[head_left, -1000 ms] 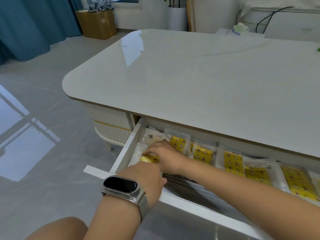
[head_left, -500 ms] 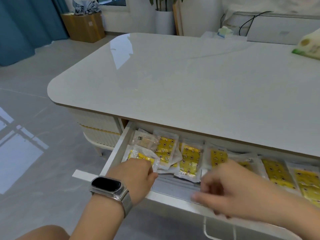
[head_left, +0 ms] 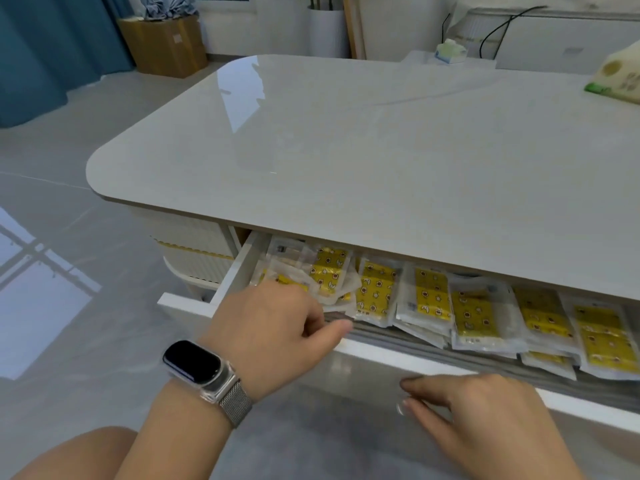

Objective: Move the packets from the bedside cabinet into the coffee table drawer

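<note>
While glossy white coffee table (head_left: 363,150) tops grey tile floor (head_left: 69,220), we see yellow plastic packets (head_left: 429,299) filling drawer (head_left: 398,356), left hand (head_left: 273,336) and right hand (head_left: 485,415) loosely curled, empty.

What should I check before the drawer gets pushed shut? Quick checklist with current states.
1. Packets inside the drawer: ok, rows of yellow packets lie in it.
2. Nothing poking over the front panel: cannot tell; the left pile sits high and the left hand covers its near edge.
3. Left hand out of the drawer: not ok, its fingers reach over the front edge by the packets.
4. Right hand out of the drawer: ok, it is at the front panel, outside.
5. Hands holding no packets: ok for the right; cannot tell for the left.
6. Clearance under the tabletop: cannot tell from this angle.
</note>
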The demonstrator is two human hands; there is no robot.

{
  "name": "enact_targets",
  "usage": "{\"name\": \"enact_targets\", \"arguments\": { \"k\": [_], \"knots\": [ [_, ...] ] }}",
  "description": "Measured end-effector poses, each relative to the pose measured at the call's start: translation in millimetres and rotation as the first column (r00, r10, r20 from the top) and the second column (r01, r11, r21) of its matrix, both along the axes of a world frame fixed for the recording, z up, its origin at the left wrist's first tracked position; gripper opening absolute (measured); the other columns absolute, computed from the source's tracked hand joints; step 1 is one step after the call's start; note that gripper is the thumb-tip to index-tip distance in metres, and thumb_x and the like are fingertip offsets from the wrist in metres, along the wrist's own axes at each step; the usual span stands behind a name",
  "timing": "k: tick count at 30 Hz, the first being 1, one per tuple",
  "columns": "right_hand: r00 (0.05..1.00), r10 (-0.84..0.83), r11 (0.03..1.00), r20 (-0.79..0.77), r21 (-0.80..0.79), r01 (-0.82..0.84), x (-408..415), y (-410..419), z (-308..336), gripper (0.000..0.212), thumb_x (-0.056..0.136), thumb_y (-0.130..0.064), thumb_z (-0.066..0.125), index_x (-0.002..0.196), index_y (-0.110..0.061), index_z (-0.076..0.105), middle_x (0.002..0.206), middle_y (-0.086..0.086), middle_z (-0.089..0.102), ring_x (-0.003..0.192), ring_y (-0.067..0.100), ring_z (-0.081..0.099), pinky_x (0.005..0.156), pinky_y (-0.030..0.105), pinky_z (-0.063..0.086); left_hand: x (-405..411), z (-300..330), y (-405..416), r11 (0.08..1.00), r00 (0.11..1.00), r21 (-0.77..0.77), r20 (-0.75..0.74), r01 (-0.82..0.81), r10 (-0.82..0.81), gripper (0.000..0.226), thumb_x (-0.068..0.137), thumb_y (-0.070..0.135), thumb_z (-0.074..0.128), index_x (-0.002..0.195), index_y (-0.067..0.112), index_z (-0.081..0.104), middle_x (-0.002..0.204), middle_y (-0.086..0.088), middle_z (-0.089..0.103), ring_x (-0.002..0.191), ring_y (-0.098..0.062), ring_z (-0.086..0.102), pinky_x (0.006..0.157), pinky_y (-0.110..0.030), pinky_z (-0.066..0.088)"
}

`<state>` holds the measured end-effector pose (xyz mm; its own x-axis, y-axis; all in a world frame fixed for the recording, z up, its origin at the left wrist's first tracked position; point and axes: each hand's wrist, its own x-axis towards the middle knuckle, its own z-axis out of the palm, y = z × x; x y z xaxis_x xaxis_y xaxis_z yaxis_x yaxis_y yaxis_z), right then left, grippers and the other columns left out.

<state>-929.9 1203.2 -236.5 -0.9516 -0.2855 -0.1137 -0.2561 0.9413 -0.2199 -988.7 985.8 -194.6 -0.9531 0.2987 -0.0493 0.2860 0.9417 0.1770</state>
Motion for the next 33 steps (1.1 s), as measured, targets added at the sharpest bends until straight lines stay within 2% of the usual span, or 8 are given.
{"name": "enact_targets", "arguments": {
  "k": [5, 7, 12, 16, 21, 23, 28, 33],
  "knots": [
    [0.995, -0.09, 0.982, 0.036, -0.165, 0.094, -12.9, 6.7, -9.5, 0.033, 0.086, -0.058, 0.056, 0.119, -0.056, 0.05, 0.108, -0.045, 0.053, 0.112, -0.014, 0.052, 0.089, 0.01, 0.042, -1.6, -13.5, 3.0, 0.999, 0.995, -0.004, 0.087, 0.043, -0.043, 0.037, 0.094, 0.058, 0.036, 0.091, 0.032, 0.062, 0.087, 0.012, 0.065, 0.081, -0.005, 0.059, 0.074, -0.027, 0.052],
    [0.991, -0.12, 0.954, 0.062, -0.268, 0.132, -7.9, 4.9, -28.0, 0.038, 0.084, -0.053, 0.061, 0.115, -0.054, 0.039, 0.106, -0.044, 0.043, 0.111, -0.014, 0.05, 0.092, 0.011, 0.042, -6.3, -18.0, 6.7, 0.998, 0.991, 0.032, 0.121, 0.046, -0.049, 0.033, 0.095, 0.053, 0.038, 0.101, 0.032, 0.063, 0.095, 0.012, 0.066, 0.088, -0.006, 0.06, 0.08, -0.03, 0.053],
    [0.982, -0.164, 0.955, -0.092, -0.265, 0.135, -10.7, -1.4, -63.2, 0.067, 0.06, -0.025, 0.087, 0.108, -0.039, 0.042, 0.09, -0.027, 0.06, 0.08, 0.003, 0.066, 0.067, 0.022, 0.053, -15.2, -24.8, 13.4, 0.997, 0.986, 0.076, 0.164, 0.014, -0.026, 0.03, 0.097, 0.045, 0.043, 0.114, 0.03, 0.063, 0.11, 0.011, 0.065, 0.102, -0.008, 0.058, 0.09, -0.031, 0.05],
    [0.96, -0.183, 0.973, -0.21, -0.18, 0.146, -19.4, -1.8, -87.1, 0.074, 0.057, -0.027, 0.089, 0.118, -0.029, 0.046, 0.092, -0.015, 0.067, 0.079, 0.008, 0.067, 0.066, 0.027, 0.056, -18.9, -29.5, 16.3, 0.997, 0.987, 0.077, 0.158, 0.004, -0.016, 0.033, 0.098, 0.042, 0.044, 0.129, 0.035, 0.052, 0.127, 0.013, 0.055, 0.115, -0.007, 0.051, 0.099, -0.029, 0.044],
    [0.928, -0.189, 0.974, -0.322, 0.061, 0.22, -24.9, -1.1, -116.8, 0.074, 0.037, -0.02, 0.095, 0.102, 0.004, 0.071, 0.094, 0.018, 0.069, 0.08, 0.034, 0.069, 0.075, 0.046, 0.059, -23.8, -36.9, 23.4, 0.999, 0.988, 0.035, 0.151, 0.031, -0.036, 0.046, 0.1, 0.043, 0.036, 0.145, 0.033, 0.033, 0.149, 0.013, 0.037, 0.133, -0.008, 0.038, 0.109, -0.027, 0.034],
    [0.925, -0.141, 0.971, -0.352, 0.135, 0.199, -31.3, 1.6, -121.2, 0.075, 0.031, -0.015, 0.095, 0.099, 0.006, 0.072, 0.089, 0.018, 0.071, 0.078, 0.034, 0.07, 0.085, 0.047, 0.054, -25.6, -37.7, 28.8, 0.999, 0.986, 0.0, 0.161, 0.046, -0.046, 0.05, 0.101, 0.046, 0.031, 0.148, 0.03, 0.028, 0.152, 0.01, 0.034, 0.137, -0.009, 0.033, 0.111, -0.026, 0.03],
    [0.93, -0.164, 0.978, -0.328, 0.068, 0.197, -52.5, 9.7, -119.2, 0.061, 0.033, -0.004, 0.087, 0.093, -0.003, 0.074, 0.076, 0.006, 0.069, 0.071, 0.025, 0.069, 0.083, 0.044, 0.057, -41.9, -43.7, 35.5, 0.998, 0.986, -0.044, 0.161, 0.043, -0.035, 0.049, 0.1, 0.046, 0.032, 0.147, 0.031, 0.031, 0.149, 0.009, 0.037, 0.136, -0.014, 0.032, 0.112, -0.03, 0.027],
    [0.931, -0.183, 0.98, -0.315, 0.011, 0.196, -73.3, 15.8, -116.9, 0.06, 0.037, -0.002, 0.085, 0.096, -0.005, 0.073, 0.079, 0.007, 0.07, 0.071, 0.026, 0.069, 0.078, 0.04, 0.058, -55.8, -54.2, 42.1, 0.998, 0.985, -0.055, 0.17, 0.001, 0.008, 0.052, 0.098, 0.049, 0.033, 0.148, 0.036, 0.023, 0.151, 0.01, 0.031, 0.141, -0.016, 0.024, 0.115, -0.046, 0.024]
  ]
}}
